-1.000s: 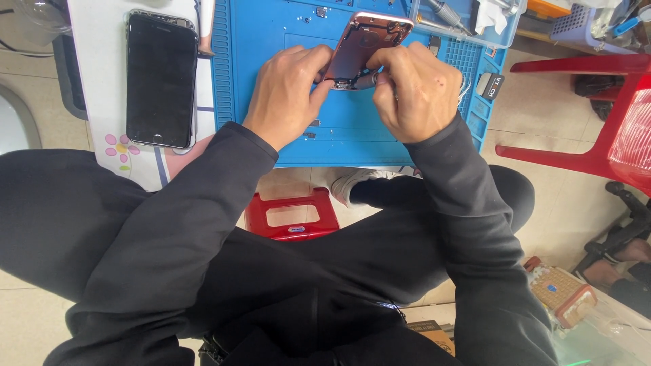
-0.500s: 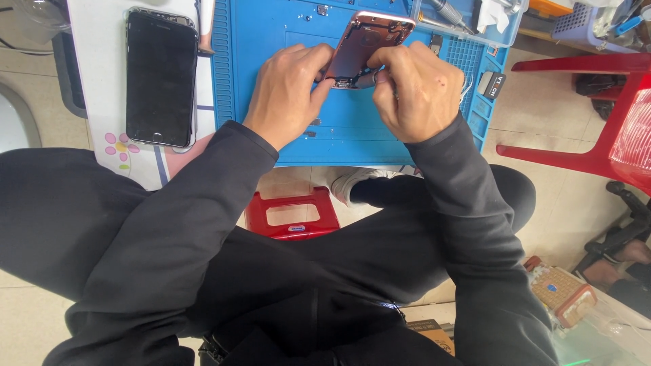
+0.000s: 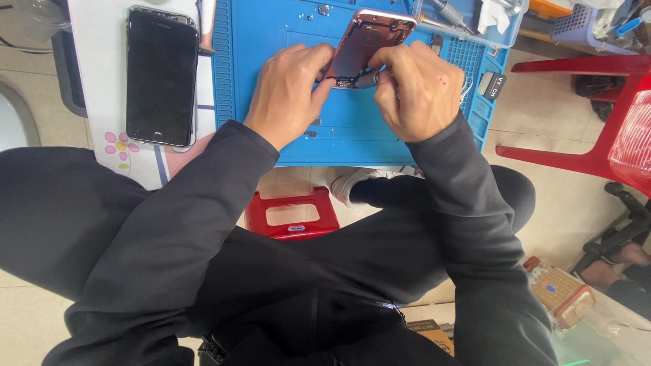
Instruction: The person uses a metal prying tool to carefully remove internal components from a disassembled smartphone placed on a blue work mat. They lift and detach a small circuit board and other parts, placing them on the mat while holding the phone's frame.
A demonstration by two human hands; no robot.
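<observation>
**Head view: steadying an opened phone shell**

Upper centre, on the blue mat, the left hand pinches the shell at its lower edge. The right hand closes on a small tool. A firm pinch and a light, steady tool tip would serve best.

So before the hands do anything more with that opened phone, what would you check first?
1. Rose-gold opened phone shell gripped by both hands: ok, left hand and right hand both on its lower end.
2. Shell over the blue rubber work mat: ok.
3. Small loose screws on the mat clear of the hands: ok.
4. Tool tip seated: cannot tell, fingers hide it.
5. Detached black phone screen set aside left of the mat: ok.
</observation>
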